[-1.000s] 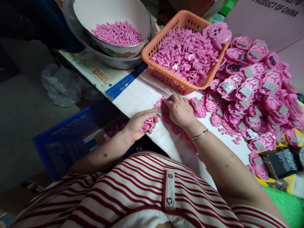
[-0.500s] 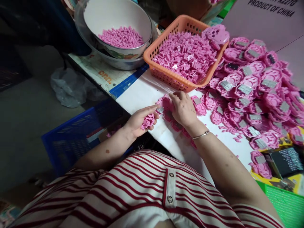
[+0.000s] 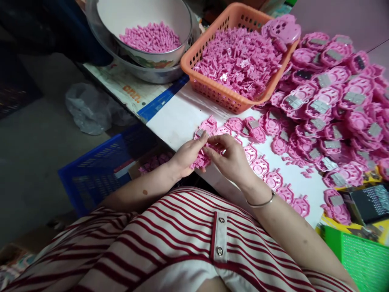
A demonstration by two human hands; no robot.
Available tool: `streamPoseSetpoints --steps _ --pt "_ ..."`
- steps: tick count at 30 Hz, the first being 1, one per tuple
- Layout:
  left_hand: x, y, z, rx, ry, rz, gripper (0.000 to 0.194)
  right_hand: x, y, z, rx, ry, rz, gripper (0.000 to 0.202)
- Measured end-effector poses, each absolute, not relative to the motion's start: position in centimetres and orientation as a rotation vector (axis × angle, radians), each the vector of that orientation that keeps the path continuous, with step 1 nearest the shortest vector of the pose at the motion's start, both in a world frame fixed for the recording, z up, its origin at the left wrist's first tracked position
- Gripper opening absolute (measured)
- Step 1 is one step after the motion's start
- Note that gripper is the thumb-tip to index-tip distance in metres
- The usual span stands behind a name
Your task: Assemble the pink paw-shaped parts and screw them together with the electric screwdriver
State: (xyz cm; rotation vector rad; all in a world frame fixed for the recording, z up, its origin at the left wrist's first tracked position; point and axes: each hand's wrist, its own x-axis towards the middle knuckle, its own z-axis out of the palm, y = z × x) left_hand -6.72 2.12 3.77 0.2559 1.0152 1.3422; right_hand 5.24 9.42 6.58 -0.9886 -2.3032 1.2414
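My left hand [image 3: 189, 157] is curled around a clump of small pink plastic pieces [image 3: 200, 160] at the table's near edge. Against it, my right hand [image 3: 232, 157] has thumb and forefinger at the clump; whether a piece is between those fingertips is too small to tell. Pink rounded housings [image 3: 260, 166] lie in a row from just beyond my hands toward the lower right. One housing with a grey metal plate [image 3: 199, 132] sits right above my left fingertips.
An orange basket [image 3: 212, 88] of small pink parts stands behind my hands. Bowls [image 3: 146, 12] with pink pegs are at the back left. A large heap of pink housings [image 3: 322, 105] fills the right. A blue crate [image 3: 91, 162] is below left, a green basket [image 3: 361, 255] lower right.
My right hand has drawn back from the housings to the clump in my left hand, uncovering the row. The view has shifted slightly.
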Motion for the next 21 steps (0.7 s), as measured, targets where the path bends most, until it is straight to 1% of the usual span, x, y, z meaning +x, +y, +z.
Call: streamPoseSetpoints --steps 5,9,11,13,15,17,18,20,21 --pt "-5.9 2.2 3.7 0.162 0.969 1.295 0.050 6.2 9.4 6.0 -1.025 -2.181 1.513 0.023" --pt "-5.9 2.5 4.2 0.125 0.874 1.257 0.048 6.8 8.9 6.0 -0.979 -1.859 1.779 0.035" --pt "-5.9 2.6 4.6 0.086 0.882 1.247 0.043 7.1 8.7 6.2 -0.973 -1.709 1.812 0.039" --pt "-5.8 2.5 4.8 0.073 0.888 1.254 0.035 7.6 8.5 6.3 -0.976 -1.731 1.673 0.035" --pt "-5.6 2.3 4.9 0.090 0.888 1.269 0.027 8.1 8.4 6.2 -0.973 -1.896 1.403 0.029" --pt "-5.3 1.9 4.9 0.123 0.877 1.277 0.024 8.6 8.3 5.9 -0.988 -2.012 1.168 0.028" --pt "-5.2 1.7 4.8 0.138 0.868 1.274 0.022 8.8 8.3 5.8 -1.011 -2.017 1.129 0.031" --pt "-5.0 1.4 4.7 0.153 0.851 1.255 0.017 9.2 8.2 5.5 -1.062 -1.952 1.177 0.036" --pt "-5.0 1.2 4.6 0.153 0.848 1.244 0.016 9.3 8.0 5.5 -1.067 -1.930 1.205 0.036"
